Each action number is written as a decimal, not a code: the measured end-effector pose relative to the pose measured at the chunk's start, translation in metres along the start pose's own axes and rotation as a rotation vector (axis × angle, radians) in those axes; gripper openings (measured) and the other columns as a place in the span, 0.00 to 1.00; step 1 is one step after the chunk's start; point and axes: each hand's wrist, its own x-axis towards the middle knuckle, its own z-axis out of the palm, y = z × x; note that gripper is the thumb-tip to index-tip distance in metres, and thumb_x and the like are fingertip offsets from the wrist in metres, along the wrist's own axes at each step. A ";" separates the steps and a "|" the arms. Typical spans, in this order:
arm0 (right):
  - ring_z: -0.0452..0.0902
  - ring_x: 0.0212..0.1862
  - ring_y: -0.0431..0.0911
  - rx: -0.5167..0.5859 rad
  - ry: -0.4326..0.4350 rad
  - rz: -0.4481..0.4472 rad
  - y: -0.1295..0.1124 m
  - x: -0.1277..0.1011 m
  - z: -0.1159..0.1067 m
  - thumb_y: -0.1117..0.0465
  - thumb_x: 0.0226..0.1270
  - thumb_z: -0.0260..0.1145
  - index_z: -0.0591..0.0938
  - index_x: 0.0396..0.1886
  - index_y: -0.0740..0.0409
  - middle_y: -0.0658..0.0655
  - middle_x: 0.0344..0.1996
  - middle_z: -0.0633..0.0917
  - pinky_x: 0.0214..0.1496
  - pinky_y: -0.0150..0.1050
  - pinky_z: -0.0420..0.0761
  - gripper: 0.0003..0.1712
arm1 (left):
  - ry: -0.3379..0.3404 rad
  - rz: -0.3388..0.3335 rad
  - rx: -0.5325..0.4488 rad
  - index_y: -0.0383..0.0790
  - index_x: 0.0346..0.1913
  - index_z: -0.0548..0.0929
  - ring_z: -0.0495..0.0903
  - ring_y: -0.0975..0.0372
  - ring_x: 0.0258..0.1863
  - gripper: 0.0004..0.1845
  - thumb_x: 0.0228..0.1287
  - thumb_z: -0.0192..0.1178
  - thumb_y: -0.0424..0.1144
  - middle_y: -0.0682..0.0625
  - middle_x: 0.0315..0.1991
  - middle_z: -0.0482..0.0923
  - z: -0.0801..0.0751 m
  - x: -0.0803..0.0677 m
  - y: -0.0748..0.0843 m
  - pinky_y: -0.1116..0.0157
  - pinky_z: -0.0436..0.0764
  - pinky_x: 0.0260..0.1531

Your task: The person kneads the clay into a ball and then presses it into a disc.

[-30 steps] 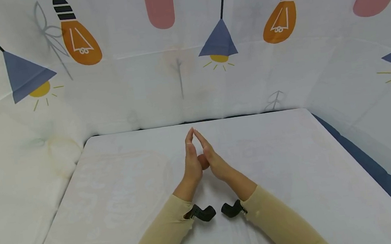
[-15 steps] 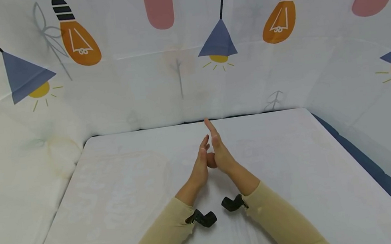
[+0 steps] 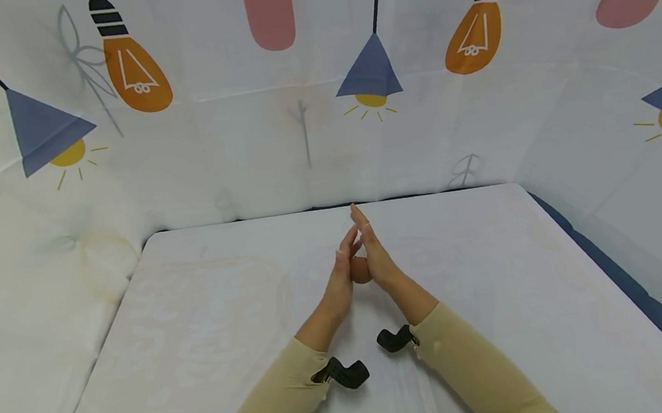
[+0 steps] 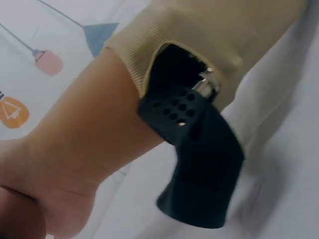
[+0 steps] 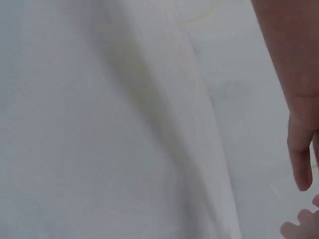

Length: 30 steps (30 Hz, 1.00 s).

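The left hand (image 3: 342,277) and right hand (image 3: 375,256) meet palm to palm above the white bench (image 3: 198,330), fingers (image 3: 359,220) straight and pressed together, holding nothing.

A staged recording booth: lamp-print cloth (image 3: 298,135) walls a covered table (image 3: 210,329).
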 end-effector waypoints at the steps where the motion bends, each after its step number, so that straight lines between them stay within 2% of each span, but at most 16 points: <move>1: 0.36 0.80 0.57 0.018 -0.011 0.003 0.002 -0.001 0.002 0.32 0.77 0.22 0.41 0.82 0.52 0.62 0.80 0.45 0.73 0.67 0.38 0.44 | 0.011 0.009 0.001 0.33 0.79 0.48 0.50 0.42 0.76 0.54 0.68 0.23 0.77 0.38 0.80 0.45 0.000 0.000 0.001 0.41 0.46 0.72; 4: 0.36 0.80 0.55 0.066 -0.035 -0.010 0.013 -0.001 0.007 0.29 0.75 0.23 0.41 0.82 0.49 0.59 0.81 0.44 0.75 0.63 0.40 0.46 | 0.057 0.011 0.071 0.35 0.79 0.48 0.47 0.47 0.78 0.50 0.72 0.21 0.73 0.40 0.80 0.45 -0.002 0.001 0.001 0.42 0.45 0.73; 8: 0.38 0.80 0.53 0.076 -0.039 -0.036 0.019 -0.003 0.014 0.23 0.71 0.25 0.40 0.83 0.47 0.54 0.81 0.44 0.77 0.58 0.43 0.50 | 0.104 -0.048 0.179 0.44 0.81 0.46 0.41 0.53 0.79 0.42 0.76 0.18 0.67 0.46 0.81 0.42 -0.004 0.001 0.000 0.40 0.41 0.72; 10: 0.38 0.80 0.53 0.069 -0.034 -0.047 0.017 -0.005 0.016 0.21 0.68 0.27 0.40 0.82 0.45 0.54 0.81 0.44 0.77 0.58 0.43 0.52 | 0.117 -0.066 0.207 0.46 0.81 0.44 0.39 0.53 0.79 0.39 0.77 0.18 0.65 0.47 0.81 0.40 -0.005 0.001 -0.001 0.39 0.40 0.72; 14: 0.35 0.80 0.54 0.037 -0.032 -0.083 0.010 -0.010 0.020 0.18 0.65 0.28 0.37 0.82 0.43 0.55 0.81 0.42 0.75 0.64 0.40 0.55 | 0.152 -0.075 0.278 0.42 0.81 0.45 0.41 0.50 0.79 0.42 0.76 0.17 0.67 0.44 0.81 0.40 -0.007 0.003 -0.005 0.39 0.44 0.72; 18: 0.33 0.80 0.53 -0.034 -0.019 -0.132 0.003 -0.014 0.020 0.18 0.65 0.26 0.36 0.82 0.45 0.55 0.81 0.41 0.73 0.68 0.38 0.56 | 0.169 -0.084 0.341 0.37 0.80 0.48 0.45 0.47 0.78 0.48 0.72 0.18 0.72 0.38 0.80 0.44 -0.009 0.002 -0.011 0.41 0.48 0.72; 21: 0.34 0.80 0.52 -0.083 0.004 -0.160 -0.003 -0.015 0.018 0.17 0.63 0.25 0.38 0.82 0.47 0.55 0.81 0.42 0.73 0.68 0.38 0.57 | 0.140 -0.106 0.360 0.36 0.79 0.50 0.45 0.45 0.78 0.49 0.72 0.17 0.72 0.34 0.78 0.46 -0.010 0.001 -0.015 0.41 0.48 0.72; 24: 0.34 0.80 0.52 -0.091 0.030 -0.171 -0.005 -0.012 0.013 0.16 0.62 0.25 0.41 0.82 0.48 0.55 0.81 0.43 0.72 0.69 0.38 0.58 | 0.076 -0.147 0.350 0.38 0.80 0.50 0.44 0.45 0.78 0.47 0.73 0.17 0.71 0.35 0.79 0.45 -0.010 -0.002 -0.017 0.39 0.47 0.71; 27: 0.36 0.80 0.51 -0.055 0.071 -0.168 -0.005 -0.007 0.007 0.16 0.62 0.26 0.45 0.82 0.49 0.55 0.81 0.45 0.74 0.66 0.40 0.59 | 0.003 -0.174 0.314 0.43 0.81 0.48 0.45 0.45 0.78 0.46 0.73 0.17 0.71 0.39 0.80 0.42 -0.008 -0.005 -0.016 0.38 0.49 0.71; 30: 0.39 0.79 0.51 0.006 0.125 -0.159 0.000 0.000 0.002 0.19 0.66 0.26 0.47 0.82 0.52 0.54 0.80 0.47 0.76 0.60 0.43 0.57 | -0.054 -0.145 0.293 0.45 0.81 0.46 0.49 0.44 0.77 0.47 0.70 0.17 0.73 0.43 0.80 0.43 -0.005 -0.007 -0.012 0.38 0.52 0.69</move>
